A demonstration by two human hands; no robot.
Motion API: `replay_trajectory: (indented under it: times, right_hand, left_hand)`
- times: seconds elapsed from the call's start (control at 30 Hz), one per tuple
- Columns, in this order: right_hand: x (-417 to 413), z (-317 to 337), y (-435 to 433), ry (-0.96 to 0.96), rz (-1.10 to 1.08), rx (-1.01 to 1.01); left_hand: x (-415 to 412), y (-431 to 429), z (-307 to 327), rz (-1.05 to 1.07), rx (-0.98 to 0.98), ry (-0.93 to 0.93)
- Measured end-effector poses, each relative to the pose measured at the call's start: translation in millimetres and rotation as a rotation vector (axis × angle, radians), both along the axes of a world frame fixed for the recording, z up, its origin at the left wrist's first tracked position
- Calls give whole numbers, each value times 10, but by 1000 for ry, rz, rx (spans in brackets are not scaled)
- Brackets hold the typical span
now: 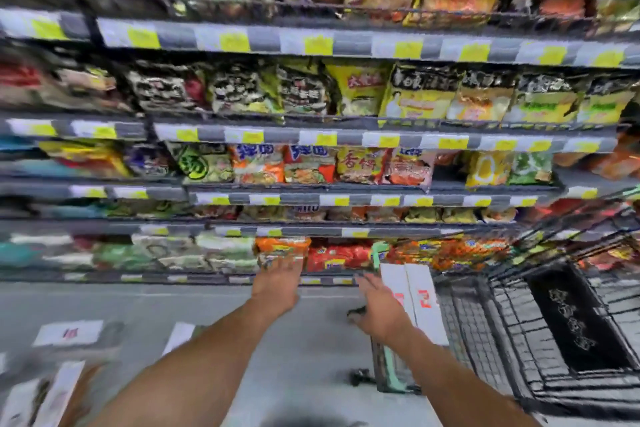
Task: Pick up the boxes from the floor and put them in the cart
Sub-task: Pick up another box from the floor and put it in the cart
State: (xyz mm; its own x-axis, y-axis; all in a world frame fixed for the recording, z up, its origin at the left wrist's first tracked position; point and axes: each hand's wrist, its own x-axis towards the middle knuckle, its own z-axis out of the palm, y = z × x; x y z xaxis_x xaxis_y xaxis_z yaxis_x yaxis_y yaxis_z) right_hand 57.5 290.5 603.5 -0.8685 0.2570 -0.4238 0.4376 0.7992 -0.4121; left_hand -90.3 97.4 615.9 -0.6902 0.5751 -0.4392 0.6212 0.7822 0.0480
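Note:
The whole view is blurred by motion. A white box (420, 302) with red marks is over the left rim of the black wire cart (485, 333) at the right. My right hand (379, 308) is against the box's left edge with its fingers stretched out, not wrapped around it. Further left, my left hand (277, 284) reaches forward, open and holding nothing. More white boxes lie on the grey floor at the left: one with a red mark (69, 332), one near my left forearm (179, 336) and one at the bottom left corner (52, 392).
Store shelves (311, 140) packed with snack and noodle bags fill the view ahead, down to floor level. The cart has a black panel (575, 319) in its basket and green corner trim (393, 374). Grey floor (277, 374) stretches between the boxes and the cart.

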Motion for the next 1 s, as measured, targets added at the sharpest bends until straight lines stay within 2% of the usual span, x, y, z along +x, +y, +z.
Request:
replay_trajectory:
  times: [0.33, 0.5, 0.7, 1.0]
  right_hand:
    - [-1123, -44, -2093, -30, 419, 87]
    - [-1549, -96, -2978, -79, 599, 114]
    - [-2114, -233, -3612, -139, 810, 123]
    - [-3281, -905, -4142, -209, 1141, 240]
  left_hand:
    - [-35, -3156, -208, 467, -14, -14]
    - [131, -4150, -343, 617, -19, -25]
    - [83, -4585, -580, 762, -14, -117]
    - [-324, -4680, -1210, 1000, -4, -209]
